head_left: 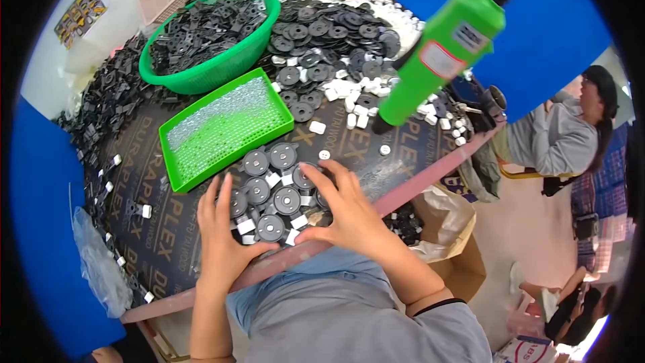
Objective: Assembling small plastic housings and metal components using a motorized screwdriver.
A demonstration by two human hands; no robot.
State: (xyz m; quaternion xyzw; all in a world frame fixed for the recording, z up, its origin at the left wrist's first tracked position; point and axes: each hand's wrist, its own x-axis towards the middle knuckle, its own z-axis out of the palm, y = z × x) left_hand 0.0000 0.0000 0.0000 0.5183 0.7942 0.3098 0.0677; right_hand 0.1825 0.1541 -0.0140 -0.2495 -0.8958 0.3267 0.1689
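Several round black wheel-like parts [287, 200], joined with small white blocks, lie in a cluster near the table's front edge. My left hand [224, 242] cups the cluster's left side, its fingers stretched forward and its thumb pointing inward. On the opposite side, my right hand [346, 214] curves around with spread fingers, the fingertips touching the outer wheels. Neither hand grips a single part. Just beyond the left fingers sits a green tray [171, 168] with small silvery screws. A green electric screwdriver [430, 60] hangs upright, tip down, to the right.
Behind the tray stands a green basket [267, 33] of black parts. Loose black discs [322, 27] and white blocks [356, 97] are heaped at the back, more black parts [111, 91] at left. Blue partitions [60, 228] flank the table. At right, another person [561, 134] sits.
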